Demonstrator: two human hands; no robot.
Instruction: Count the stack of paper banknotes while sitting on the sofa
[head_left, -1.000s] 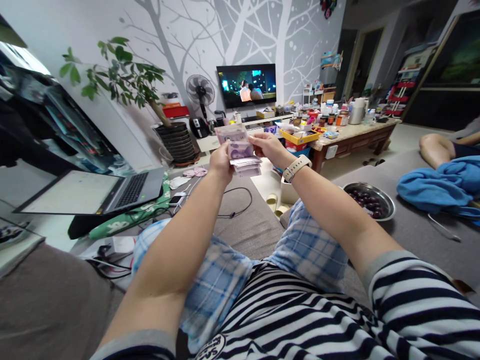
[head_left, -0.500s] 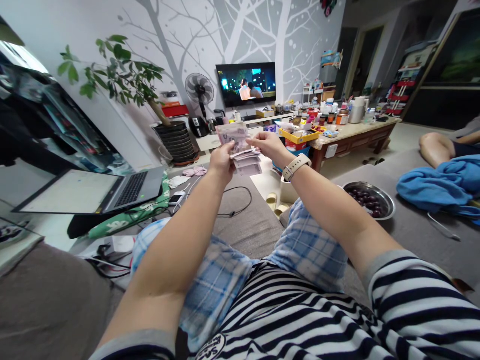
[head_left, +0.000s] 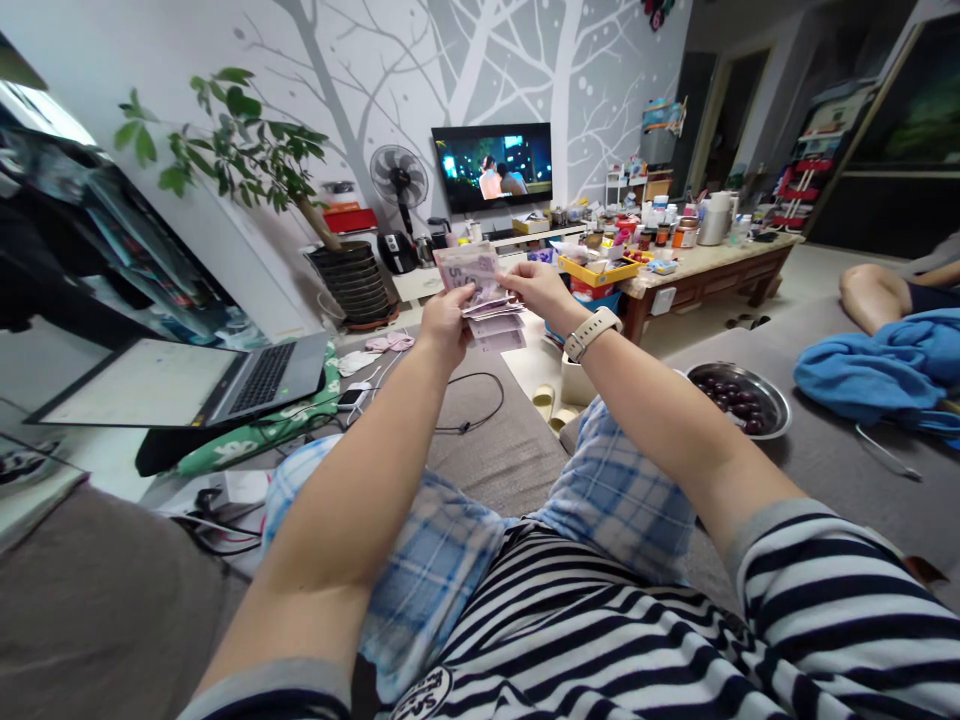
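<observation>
Out in front of me, both arms reach toward a bundle of purplish banknotes (head_left: 474,272). My left hand (head_left: 448,318) is closed on the bundle's left side, its thumb lying across the face of the notes. A figure 5 is printed on the top note. My right hand (head_left: 538,290), below a beige watch, pinches the right edge of the notes between thumb and fingers. Several notes fan downward beneath the hands, their lower ends loose. How many notes there are cannot be made out.
An open laptop (head_left: 281,378) and cables lie to my left. On the right are a metal bowl of dark round fruit (head_left: 739,400), a blue cloth (head_left: 885,370) and another person's bent leg (head_left: 874,300). A crowded coffee table (head_left: 694,268) stands ahead, beyond the sofa.
The top note now faces me more flatly, so its printed figure shows more clearly. My right fingers have shifted slightly at the notes' edge. Both arms stay almost in place.
</observation>
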